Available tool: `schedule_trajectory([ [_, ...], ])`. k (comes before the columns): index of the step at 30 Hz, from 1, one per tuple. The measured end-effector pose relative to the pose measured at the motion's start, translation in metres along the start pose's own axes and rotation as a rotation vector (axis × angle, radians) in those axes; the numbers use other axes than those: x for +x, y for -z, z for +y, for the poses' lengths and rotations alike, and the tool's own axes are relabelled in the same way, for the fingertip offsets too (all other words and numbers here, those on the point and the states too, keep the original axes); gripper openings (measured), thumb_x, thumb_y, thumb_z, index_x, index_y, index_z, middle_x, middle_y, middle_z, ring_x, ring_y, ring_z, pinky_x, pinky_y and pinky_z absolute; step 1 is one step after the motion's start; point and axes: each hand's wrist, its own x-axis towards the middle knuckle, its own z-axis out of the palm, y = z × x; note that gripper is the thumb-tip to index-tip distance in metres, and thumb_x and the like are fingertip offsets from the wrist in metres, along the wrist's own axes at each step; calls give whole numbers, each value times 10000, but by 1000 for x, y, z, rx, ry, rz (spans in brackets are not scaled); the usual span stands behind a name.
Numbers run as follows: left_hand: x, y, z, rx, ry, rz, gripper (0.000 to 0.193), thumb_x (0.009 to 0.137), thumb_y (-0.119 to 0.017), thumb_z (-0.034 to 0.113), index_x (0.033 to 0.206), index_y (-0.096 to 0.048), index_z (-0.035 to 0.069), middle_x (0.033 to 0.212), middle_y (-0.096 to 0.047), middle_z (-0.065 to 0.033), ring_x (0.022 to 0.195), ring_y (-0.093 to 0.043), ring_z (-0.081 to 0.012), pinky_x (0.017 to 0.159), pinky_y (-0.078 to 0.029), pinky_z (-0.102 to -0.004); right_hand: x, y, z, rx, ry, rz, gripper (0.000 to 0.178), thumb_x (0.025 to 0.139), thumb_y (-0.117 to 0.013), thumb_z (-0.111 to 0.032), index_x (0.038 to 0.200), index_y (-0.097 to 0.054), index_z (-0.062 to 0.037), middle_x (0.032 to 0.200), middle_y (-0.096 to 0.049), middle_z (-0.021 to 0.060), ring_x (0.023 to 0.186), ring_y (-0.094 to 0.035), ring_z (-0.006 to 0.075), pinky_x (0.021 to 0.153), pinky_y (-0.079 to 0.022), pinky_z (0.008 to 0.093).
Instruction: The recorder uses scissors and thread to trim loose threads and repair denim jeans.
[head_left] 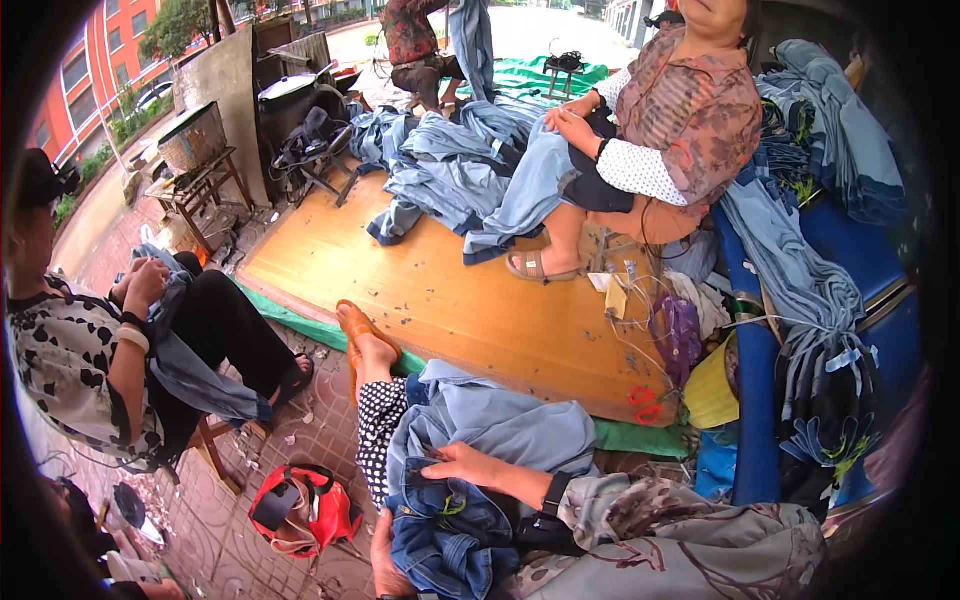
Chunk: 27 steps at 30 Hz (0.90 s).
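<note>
- Dark-blue denim piece with bright green threads [465, 535] — on the wearer's lap, beside crumpled light-blue denim cloth [510, 430].
- Right hand [468, 466]: fingers bent over its upper edge; pinch or loose touch, can't tell.
- Left hand [385, 560]: at its left edge, grip partly hidden — can't tell.
- Red fabric bag [345, 525] on paving nearby.

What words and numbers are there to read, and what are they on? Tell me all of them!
None that I can read.
Dark-blue denim jeans: no readable lettering.
Red bag: no readable lettering.
White patch on the brown sandal: too small to tell if it has print.
</note>
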Motion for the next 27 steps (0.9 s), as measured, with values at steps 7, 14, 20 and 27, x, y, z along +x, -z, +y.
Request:
schedule_trajectory([
  [7, 1, 19, -7, -21, 13, -110, 435, 923, -386, 300, 1218, -432, -18, 1146, -526, -130, 1013, -522, -227, 873, -432, -322, 0, 2, 0, 28, -52, -53, 322, 818, -611, -184, 1062, -575, 23, 959, -587, -16, 861, -515, 58, 796, -401, 203],
  [14, -1, 34, -18, 404, -387, -230, 455, 896, -409, 88, 1331, -286, 35, 1252, -433, -153, 1074, -488, -248, 898, -422, -343, -6, -3, -2, 38, -6, -20, 289, 809, -626, -194, 1000, -599, 21, 916, -591, -22, 831, -513, 52, 773, -397, 195],
  [20, 2, 40, -20, 497, -506, -271, 478, 895, -429, 115, 1340, -270, 42, 1258, -427, -145, 1089, -477, -248, 913, -412, -353, -11, -7, -14, -5, -1, -27, 306, 814, -621, -210, 1010, -596, 24, 914, -591, -19, 834, -508, 55, 773, -398, 198],
  [27, -6, 20, -12, 406, -381, -310, 477, 907, -417, 167, 1340, -267, 34, 1267, -420, -141, 1099, -469, -244, 921, -406, -342, -1, 0, 0, 21, -13, -38, 297, 815, -621, -196, 1011, -596, 26, 927, -591, -17, 838, -512, 56, 770, -403, 198],
])
